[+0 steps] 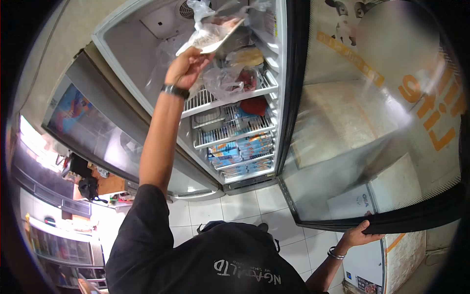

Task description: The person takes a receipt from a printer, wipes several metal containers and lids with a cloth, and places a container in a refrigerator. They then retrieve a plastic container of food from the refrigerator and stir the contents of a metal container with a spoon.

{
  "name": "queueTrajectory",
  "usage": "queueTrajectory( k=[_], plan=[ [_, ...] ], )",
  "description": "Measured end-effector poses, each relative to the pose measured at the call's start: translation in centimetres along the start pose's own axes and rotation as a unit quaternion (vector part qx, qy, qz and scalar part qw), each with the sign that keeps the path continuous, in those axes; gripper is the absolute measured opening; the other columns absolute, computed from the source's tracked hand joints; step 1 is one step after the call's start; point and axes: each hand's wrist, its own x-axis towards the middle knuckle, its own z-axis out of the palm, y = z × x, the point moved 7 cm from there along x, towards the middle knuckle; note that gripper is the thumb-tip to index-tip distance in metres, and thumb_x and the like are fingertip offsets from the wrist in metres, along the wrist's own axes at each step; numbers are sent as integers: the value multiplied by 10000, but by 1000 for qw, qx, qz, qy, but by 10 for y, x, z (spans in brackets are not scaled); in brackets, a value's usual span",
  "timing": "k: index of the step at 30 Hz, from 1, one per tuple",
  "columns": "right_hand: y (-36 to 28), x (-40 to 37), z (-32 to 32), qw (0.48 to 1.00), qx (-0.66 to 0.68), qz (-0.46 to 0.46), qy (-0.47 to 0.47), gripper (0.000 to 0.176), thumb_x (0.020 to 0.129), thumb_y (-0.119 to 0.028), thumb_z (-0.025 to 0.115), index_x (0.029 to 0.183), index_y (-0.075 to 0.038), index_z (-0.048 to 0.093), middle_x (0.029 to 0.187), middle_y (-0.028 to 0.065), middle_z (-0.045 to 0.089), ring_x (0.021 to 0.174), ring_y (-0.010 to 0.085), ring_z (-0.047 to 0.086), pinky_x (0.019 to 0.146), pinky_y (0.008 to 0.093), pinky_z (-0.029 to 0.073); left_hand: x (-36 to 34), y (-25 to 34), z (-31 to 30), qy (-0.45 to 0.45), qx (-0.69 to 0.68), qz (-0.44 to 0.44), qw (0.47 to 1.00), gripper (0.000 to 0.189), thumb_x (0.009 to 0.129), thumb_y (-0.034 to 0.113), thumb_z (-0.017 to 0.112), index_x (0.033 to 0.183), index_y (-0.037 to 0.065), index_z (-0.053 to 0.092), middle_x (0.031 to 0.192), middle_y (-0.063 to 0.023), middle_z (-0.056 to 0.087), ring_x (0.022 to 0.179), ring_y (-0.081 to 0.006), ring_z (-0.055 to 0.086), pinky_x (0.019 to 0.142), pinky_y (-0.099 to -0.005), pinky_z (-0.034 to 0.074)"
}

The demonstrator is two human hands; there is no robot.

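My left hand (188,67), a watch on its wrist, is raised in front of the top shelf of an open upright display fridge. Its fingers are closed on the near edge of a white tray (211,48), which is tilted and carries a knotted clear plastic bag (204,32). What is in the bag is blurred. Low on the right, my right hand (360,236), with a bracelet on its wrist, grips the dark frame of the glass fridge door (338,223), thumb on the near side. The door stands wide open.
The fridge's wire shelves hold bagged food (240,81), a red packet (253,105) and stacked blue cartons (240,149). Another fridge (105,117) stands to the left. Behind the door glass is a white chest freezer (362,259). Underfoot is a white tiled floor (205,210).
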Motion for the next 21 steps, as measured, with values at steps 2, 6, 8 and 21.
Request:
queueTrajectory(
  k=[2, 6, 8, 21],
  plan=[
    [2, 2, 0, 1000, -4, 2, 4, 828, 876, -389, 656, 1373, 41, 153, 1324, 269, 337, 1164, 350, 482, 954, 484, 514, -57, -8, 0, -5, -12, -26, 1000, 313, 866, -40, 489, 1166, -113, 439, 1117, -173, 576, 960, -271, 614, 895, -362, 545],
    [-5, 3, 2, 1000, -17, -12, 14, 813, 874, -400, 656, 1353, 43, 172, 1277, 289, 386, 1098, 343, 543, 914, 462, 538, -180, -71, -30, -15, -24, -168, 985, 383, 850, -59, 511, 1224, -103, 443, 1173, -188, 581, 1031, -275, 626, 916, -380, 544],
    [-5, 2, 3, 1000, -15, -6, 12, 798, 879, -393, 653, 1347, 44, 176, 1268, 293, 398, 1081, 339, 559, 906, 453, 544, -232, -107, -37, -6, -25, -228, 973, 442, 833, -68, 529, 1266, -77, 441, 1212, -182, 577, 1095, -283, 605, 923, -386, 537],
    [-6, 7, -3, 997, -52, -48, 22, 684, 913, -254, 645, 1377, 73, 263, 1339, 234, 404, 1174, 266, 479, 986, 360, 441, -204, -244, -167, 152, -46, -53, 986, 679, 741, -197, 497, 1359, 31, 330, 1234, -185, 534, 1035, -316, 615, 748, -370, 584]
  ],
)
